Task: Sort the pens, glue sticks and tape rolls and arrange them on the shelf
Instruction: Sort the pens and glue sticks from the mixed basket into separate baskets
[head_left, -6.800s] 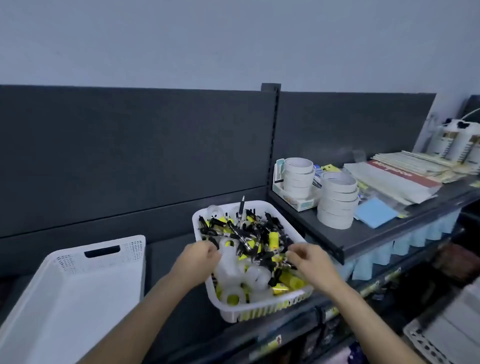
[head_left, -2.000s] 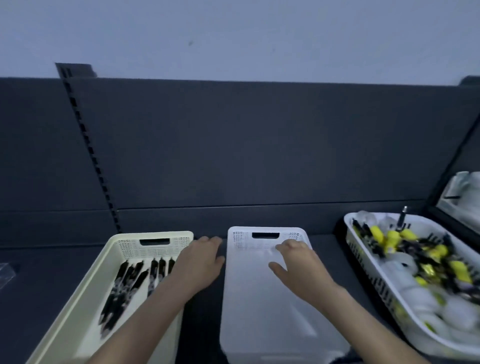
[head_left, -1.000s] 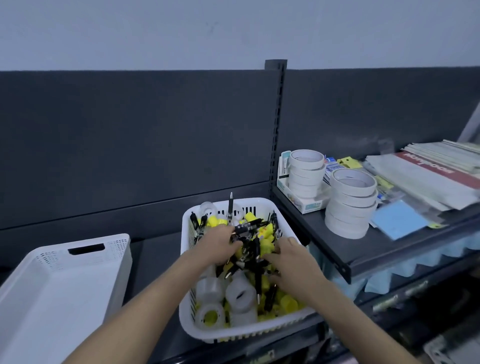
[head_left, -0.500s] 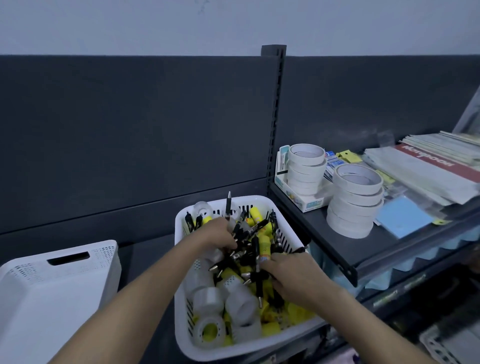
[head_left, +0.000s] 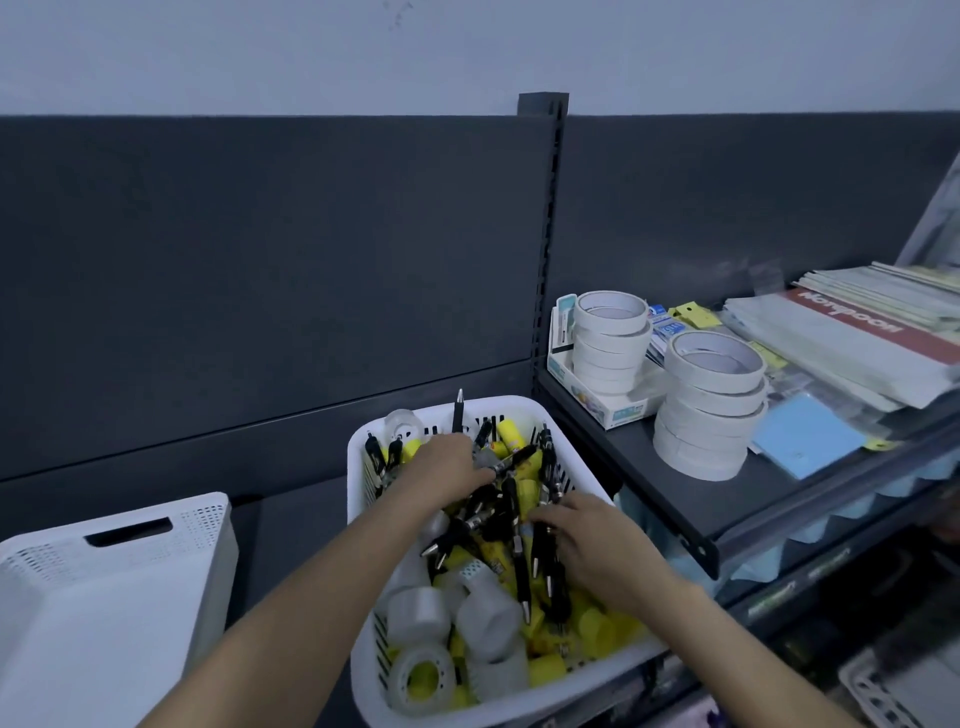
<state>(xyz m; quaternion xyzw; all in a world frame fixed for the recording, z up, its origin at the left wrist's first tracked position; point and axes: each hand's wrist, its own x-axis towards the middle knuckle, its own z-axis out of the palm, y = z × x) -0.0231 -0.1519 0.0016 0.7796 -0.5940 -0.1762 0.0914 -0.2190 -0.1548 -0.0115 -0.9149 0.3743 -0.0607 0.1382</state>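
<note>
Pale wall (head_left: 467, 52) above dark back panel (head_left: 260, 260). Raised shelf (head_left: 649, 483) at right carried papers (head_left: 857, 353) and white tape stacks (head_left: 706, 410). White bin (head_left: 104, 571) sat near left. Mixed basket (head_left: 519, 408) at centre held pens (head_left: 519, 561), glue sticks (head_left: 597, 631) and tape rolls (head_left: 421, 613). Left hand (head_left: 447, 467) and right hand (head_left: 592, 545) dug in, fingers curled among pens; grip unclear.

a basket (head_left: 511, 401) sits in the middle, holding mixed pens (head_left: 519, 566), glue sticks (head_left: 592, 631) and tape rolls (head_left: 421, 675). the left hand (head_left: 447, 465) is in its back part, the right hand (head_left: 592, 545) nearer the front. a bin (head_left: 104, 597) stands to its left. to its right, on a raised shelf (head_left: 649, 478), a roll stack (head_left: 610, 338) stands in a box (head_left: 618, 408), a second stack (head_left: 709, 405) before it, papers (head_left: 841, 343) further right.
</note>
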